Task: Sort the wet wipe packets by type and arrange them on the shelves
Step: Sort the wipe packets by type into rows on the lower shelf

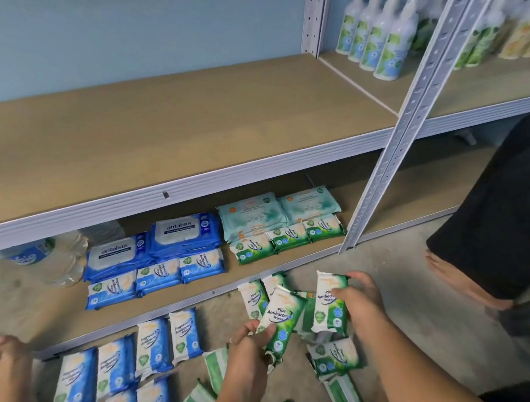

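Now, start from the rack [193, 177]: its lower shelf [54, 306] carries the green row [288, 237] — three pine packets lying flat side by side, long sides seemingly along the shelf front.

Behind that row lie pale packs [277, 211]. Left of it sit antabax packs [153, 243] with a blue row [156, 279] in front, and bottles [377, 33] stand far above and to the right. On the floor, nearer you than the row, is the green pile [334, 357], with blue packets [124, 364] to the left.

Your left hand [251, 336] grips the left packet [281, 317] by its lower end, tilted, top towards the row. Your right hand [363, 300] pinches the right packet [327, 303] along its edge, nearly upright; it is the nearer one to the row's right end. Both probably need a quarter turn to lie as the row does.

Bare shelf runs right of the row up to the post [378, 174] — mind it. A foot [460, 278] stands further right, and another hand [5, 366] is far left.
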A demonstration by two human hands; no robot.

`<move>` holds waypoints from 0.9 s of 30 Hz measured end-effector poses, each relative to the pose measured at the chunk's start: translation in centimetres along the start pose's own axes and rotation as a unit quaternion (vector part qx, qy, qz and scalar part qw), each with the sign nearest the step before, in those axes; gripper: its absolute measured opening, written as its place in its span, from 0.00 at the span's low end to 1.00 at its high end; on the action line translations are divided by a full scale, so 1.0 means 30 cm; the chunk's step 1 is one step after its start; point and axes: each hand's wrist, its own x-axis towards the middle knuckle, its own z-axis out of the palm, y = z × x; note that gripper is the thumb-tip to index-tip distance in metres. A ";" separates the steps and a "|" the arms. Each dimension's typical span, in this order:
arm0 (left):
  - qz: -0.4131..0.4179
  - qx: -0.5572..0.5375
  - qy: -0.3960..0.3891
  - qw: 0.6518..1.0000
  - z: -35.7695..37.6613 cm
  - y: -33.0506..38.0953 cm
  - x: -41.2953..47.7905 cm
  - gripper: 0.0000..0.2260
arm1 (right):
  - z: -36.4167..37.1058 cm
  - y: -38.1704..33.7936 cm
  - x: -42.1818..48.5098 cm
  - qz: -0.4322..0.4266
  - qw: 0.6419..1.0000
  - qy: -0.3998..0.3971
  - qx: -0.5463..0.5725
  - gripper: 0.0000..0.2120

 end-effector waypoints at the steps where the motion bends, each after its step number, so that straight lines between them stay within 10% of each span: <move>1: -0.009 -0.004 -0.006 1.000 0.011 -0.011 0.022 0.15 | -0.008 -0.008 0.030 -0.010 1.000 0.006 -0.006 0.21; 6: -0.063 0.016 -0.045 0.997 0.091 -0.028 0.123 0.38 | -0.032 -0.016 0.221 -0.052 0.995 0.047 -0.067 0.22; 13: -0.043 0.165 -0.097 0.981 0.222 -0.066 0.431 0.40 | -0.011 0.077 0.529 -0.024 0.992 0.108 -0.059 0.22; 22: 0.125 0.528 -0.074 0.837 0.384 -0.189 0.678 0.33 | 0.032 0.162 0.747 -0.047 0.990 0.089 -0.098 0.21; 27: 0.115 0.475 -0.004 0.873 0.377 -0.278 0.626 0.32 | 0.046 0.183 0.791 -0.048 0.988 0.078 -0.122 0.21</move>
